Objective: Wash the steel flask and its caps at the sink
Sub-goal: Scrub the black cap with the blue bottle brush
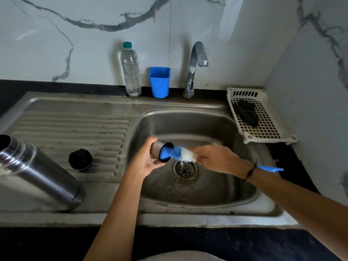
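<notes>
Now, brush [178,152] in steel cap [162,152], over sink [190,200]

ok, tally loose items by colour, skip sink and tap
Steel: 2, flask, cup cap
Black: 2, stopper, scrubber
Blue: 2, brush, tub
Clear: 1, bottle
White: 1, basket
Total: 8

You face a white marble wall [75,34] with grey veins filling the upper frame, a second marble wall [310,91] at right, and a black countertop [28,87] below, dimly lit.
</notes>
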{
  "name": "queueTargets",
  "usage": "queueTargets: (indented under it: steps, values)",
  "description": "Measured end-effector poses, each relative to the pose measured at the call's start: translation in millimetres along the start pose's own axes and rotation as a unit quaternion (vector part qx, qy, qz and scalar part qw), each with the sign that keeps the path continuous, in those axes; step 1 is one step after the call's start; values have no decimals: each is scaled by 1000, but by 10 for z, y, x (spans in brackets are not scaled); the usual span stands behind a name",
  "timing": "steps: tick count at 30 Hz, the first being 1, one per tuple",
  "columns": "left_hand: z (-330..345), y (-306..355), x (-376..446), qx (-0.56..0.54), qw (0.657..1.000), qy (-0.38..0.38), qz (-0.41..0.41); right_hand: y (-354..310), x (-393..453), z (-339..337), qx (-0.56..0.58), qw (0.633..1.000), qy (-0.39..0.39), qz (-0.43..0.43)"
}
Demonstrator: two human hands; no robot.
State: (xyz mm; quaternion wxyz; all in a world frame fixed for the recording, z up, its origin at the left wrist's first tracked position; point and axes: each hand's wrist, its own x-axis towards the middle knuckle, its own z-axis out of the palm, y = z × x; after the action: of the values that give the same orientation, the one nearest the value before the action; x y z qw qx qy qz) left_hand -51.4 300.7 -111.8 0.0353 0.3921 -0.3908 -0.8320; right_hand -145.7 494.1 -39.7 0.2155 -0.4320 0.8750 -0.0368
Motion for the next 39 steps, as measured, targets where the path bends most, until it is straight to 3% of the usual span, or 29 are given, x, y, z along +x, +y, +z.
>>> queueTargets:
  steps: [1,3,4,5,7,8,9,10,12,14,15,17,18,19,21,22,23,25,27,28,29,30,31,32,33,35,36,38,39]
  values:
    - [-1,25,16,29,999,28,-14,-36,-18,29,-138,989,29,-30]
    - [26,3,56,32,996,82,21,-176,-47,113,-212,972,68,-72]
    - [54,-37,68,-4,994,95,55,-193,-43,120,-134,987,57,-64]
    - [75,-76,69,-64,990,89,85,-206,-37,110,47,998,17,-37]
    - [115,-119,23,-221,966,27,133,-126,12,96,408,905,-106,51]
    - [113,-133,-16,-271,952,-12,144,-61,15,94,479,864,-135,74]
    - [96,-136,-44,-277,950,-41,138,-7,12,96,496,853,-140,85]
    - [72,-127,-47,-226,967,-37,112,34,13,101,477,866,-128,81]
    - [39,-80,-82,-25,999,17,33,23,-18,74,338,938,-57,47]
    - [29,-44,-111,129,989,76,-8,1,-49,36,49,998,22,-15]
    - [33,-26,-111,146,985,89,0,-15,-57,57,-98,994,43,-35]
    - [76,-15,-121,93,992,81,37,-98,-68,102,-164,983,65,-58]
    - [99,-25,-122,23,996,65,52,-106,-61,94,-48,996,43,-56]
    - [140,-39,-123,-73,994,42,67,-144,-65,76,172,985,1,-27]
    - [231,-50,-170,-256,962,-26,96,-159,-38,84,496,857,-125,58]
    - [250,-55,-182,-292,949,-60,103,-121,-17,102,554,816,-143,79]
    - [247,-48,-182,-278,952,-81,102,-98,-9,102,569,804,-143,92]
    - [174,6,-134,-163,980,-68,94,-44,29,95,506,854,-92,85]
    - [86,78,-62,-41,996,-12,74,4,33,51,254,966,-2,40]
    - [69,108,-34,-9,998,20,67,30,37,57,85,996,30,10]
    - [68,112,-1,16,996,51,73,1,27,72,-20,998,53,-9]
    - [85,91,24,27,992,77,97,-59,14,85,-40,997,60,-22]
    - [106,58,26,11,988,87,126,-111,-1,97,47,998,40,-33]
    - [127,17,32,-32,985,79,147,-150,-11,85,224,974,-5,-20]
    - [150,-22,8,-118,979,47,156,-168,-13,63,387,919,-77,20]
    - [186,-108,-46,-313,935,-58,159,-122,-2,63,532,824,-176,79]
    - [184,-143,-58,-333,928,-78,147,-105,-11,66,548,810,-190,90]
    - [137,-156,-37,-204,974,-32,96,-82,2,56,500,850,-135,97]
    - [89,-130,-13,-108,991,2,72,-80,-8,18,412,904,-79,84]
